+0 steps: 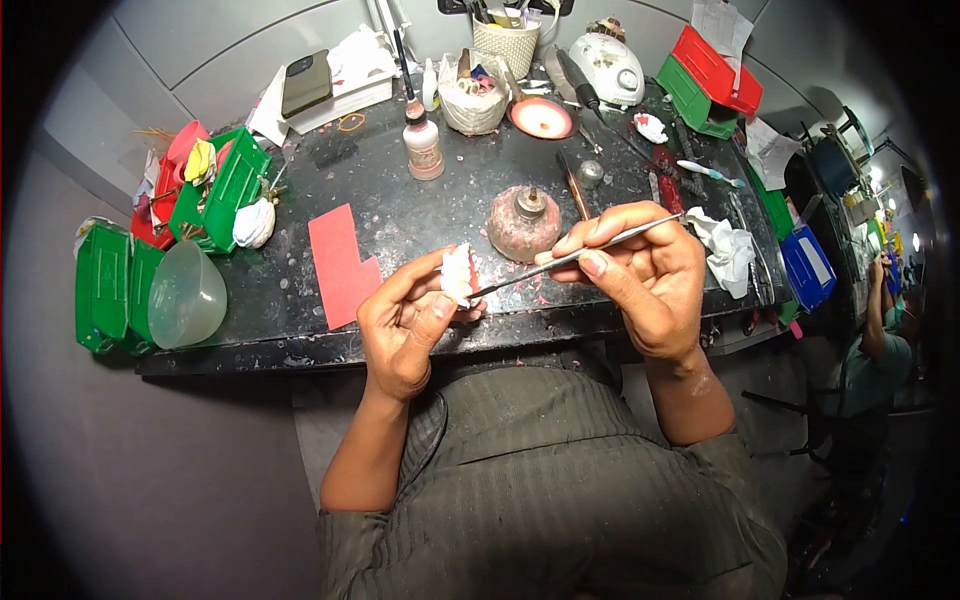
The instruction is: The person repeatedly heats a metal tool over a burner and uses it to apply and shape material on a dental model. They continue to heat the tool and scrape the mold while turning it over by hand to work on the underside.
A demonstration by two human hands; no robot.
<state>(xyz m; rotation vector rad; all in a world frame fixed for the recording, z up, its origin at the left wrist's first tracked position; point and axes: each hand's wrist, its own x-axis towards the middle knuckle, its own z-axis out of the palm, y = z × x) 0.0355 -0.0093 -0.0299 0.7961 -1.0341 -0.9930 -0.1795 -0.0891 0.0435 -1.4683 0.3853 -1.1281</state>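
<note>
My left hand [405, 325] pinches a dental model [458, 273], white with a strip of red wax along its right side. In my right hand [650, 275] a thin metal wax carver [625, 236] is held like a pen, its tip right at the lower edge of the model. Beyond the hands stands a round spirit burner [525, 222], pink and stained, with a metal neck. A cut sheet of red wax [340, 265] lies left of my left hand. Close behind my right hand lies a tool with a brown handle [574, 186].
Green bins [108, 285] and a clear rubber bowl [188, 296] sit at the left edge. A bottle with a brush [423, 145], a bag-lined pot [474, 100] and a white machine [607, 70] stand behind. Crumpled tissue [727, 252] lies right. Another person [875, 350] is at far right.
</note>
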